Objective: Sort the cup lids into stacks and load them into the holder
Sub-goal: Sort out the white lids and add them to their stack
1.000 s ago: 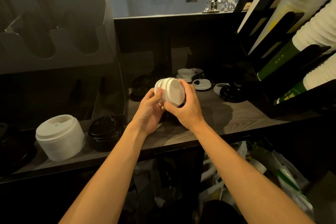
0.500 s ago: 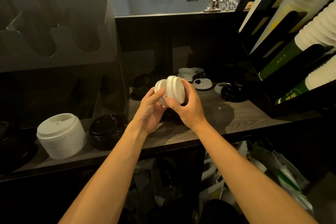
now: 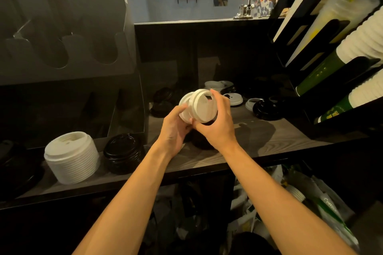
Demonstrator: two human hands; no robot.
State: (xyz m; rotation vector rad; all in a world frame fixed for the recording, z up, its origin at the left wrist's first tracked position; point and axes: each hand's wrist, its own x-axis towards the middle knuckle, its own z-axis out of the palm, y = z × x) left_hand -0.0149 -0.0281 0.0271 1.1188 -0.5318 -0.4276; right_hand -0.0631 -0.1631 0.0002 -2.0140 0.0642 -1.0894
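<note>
You grip the small lid stack [image 3: 204, 107] above the shelf [image 3: 269, 141].
Your left hand [image 3: 176, 128] and right hand [image 3: 217, 128] both curl round it, tilted on edge; the tall white stack [image 3: 71, 157] sits at eight o'clock, the holder [image 3: 62, 33] at ten.

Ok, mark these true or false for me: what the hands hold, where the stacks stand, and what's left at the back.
1. The left hand and right hand both hold white lids above the shelf. True.
2. The tall white stack sits in the holder. False: it stands on the shelf, below the holder.
3. A black stack stands just right of the tall white stack. True.
4. Nothing lies at the back of the shelf. False: a loose white lid and a loose black lid lie there.
</note>
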